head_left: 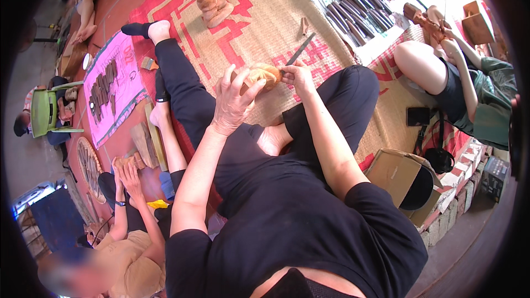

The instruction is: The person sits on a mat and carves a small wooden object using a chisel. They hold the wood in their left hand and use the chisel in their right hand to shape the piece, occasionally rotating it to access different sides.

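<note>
Over the patterned mat (276, 5), the left hand (232, 99) grasps a pale wooden carving (264, 75) while the right hand (300, 78) pinches a dark flat tool (301, 49); a carved figure (214, 11) rests farther forward on the mat.

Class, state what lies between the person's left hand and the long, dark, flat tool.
In the head view, a rounded, yellowish wooden piece lies between the left hand and the tool.

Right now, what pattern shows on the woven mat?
The woven mat is tan with red angular motifs, best seen in the head view.
</note>
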`<move>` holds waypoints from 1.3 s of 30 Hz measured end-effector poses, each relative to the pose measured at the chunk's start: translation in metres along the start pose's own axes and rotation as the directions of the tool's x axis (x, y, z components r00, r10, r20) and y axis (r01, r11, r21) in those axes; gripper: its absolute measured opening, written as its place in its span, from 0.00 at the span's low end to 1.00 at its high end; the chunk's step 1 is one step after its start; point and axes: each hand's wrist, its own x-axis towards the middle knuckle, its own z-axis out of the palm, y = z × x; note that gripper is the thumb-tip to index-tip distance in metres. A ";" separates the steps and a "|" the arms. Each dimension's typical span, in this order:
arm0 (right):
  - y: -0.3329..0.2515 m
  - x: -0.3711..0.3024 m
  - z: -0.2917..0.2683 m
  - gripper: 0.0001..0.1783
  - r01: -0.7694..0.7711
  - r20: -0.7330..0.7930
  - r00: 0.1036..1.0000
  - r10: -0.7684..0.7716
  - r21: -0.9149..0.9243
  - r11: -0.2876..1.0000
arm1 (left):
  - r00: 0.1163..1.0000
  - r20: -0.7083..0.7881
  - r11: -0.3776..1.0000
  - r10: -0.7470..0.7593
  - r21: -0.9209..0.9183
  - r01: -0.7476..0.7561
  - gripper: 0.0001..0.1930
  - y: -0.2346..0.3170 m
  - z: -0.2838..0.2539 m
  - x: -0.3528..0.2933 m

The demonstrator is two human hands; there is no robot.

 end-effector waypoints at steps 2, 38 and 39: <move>0.005 0.003 0.003 0.06 -0.011 0.002 1.000 0.011 -0.065 0.998 | 0.999 0.022 0.998 -0.047 -0.041 0.048 0.38 -0.002 -0.001 -0.006; -0.015 -0.017 -0.001 0.07 0.186 -0.011 0.982 -0.190 -0.147 0.971 | 0.713 -0.110 0.715 -0.693 -0.230 0.660 0.13 -0.017 0.014 -0.015; -0.015 -0.018 0.002 0.08 0.187 -0.011 0.982 -0.190 -0.144 0.972 | 0.697 -0.116 0.700 -0.707 -0.252 0.668 0.13 -0.012 0.011 -0.011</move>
